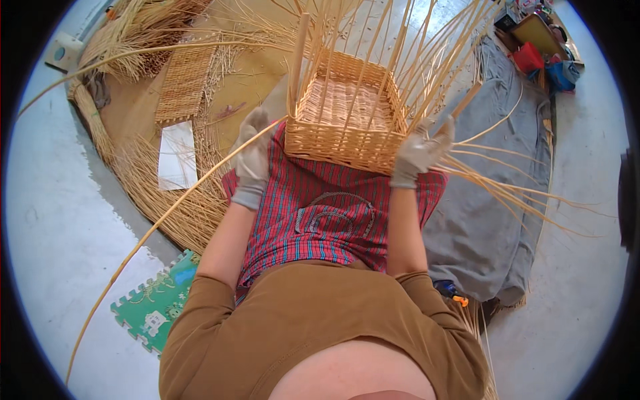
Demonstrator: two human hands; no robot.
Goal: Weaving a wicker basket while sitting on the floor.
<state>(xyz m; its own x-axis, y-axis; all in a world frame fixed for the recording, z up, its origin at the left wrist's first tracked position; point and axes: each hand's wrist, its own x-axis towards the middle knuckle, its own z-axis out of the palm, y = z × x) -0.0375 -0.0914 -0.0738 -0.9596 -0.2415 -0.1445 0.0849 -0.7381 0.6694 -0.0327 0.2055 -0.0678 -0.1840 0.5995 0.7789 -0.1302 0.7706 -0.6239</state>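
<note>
A square woven wicker basket (343, 148) rests on my lap, its open side facing up. Tall thin stakes rise from its walls, and a thicker stick stands at its left corner. My left hand (251, 160), in a pale work glove, is just left of the basket with its fingers stretched upward. A long cane strand (181, 200) crosses at that hand, running from the basket's left corner down to the lower left. My right hand (420, 153), also gloved, grips the basket's right corner beside a flat stick (465, 101); its fingertips are partly hidden.
Loose cane bundles (170, 217) and a woven mat piece (185, 83) lie at left, with a white sheet (177, 155) beside them. A green foam mat (157, 303) is lower left. Grey cloth (483, 227) covers the right side, under trailing strands. Assorted items (540, 47) stand far right.
</note>
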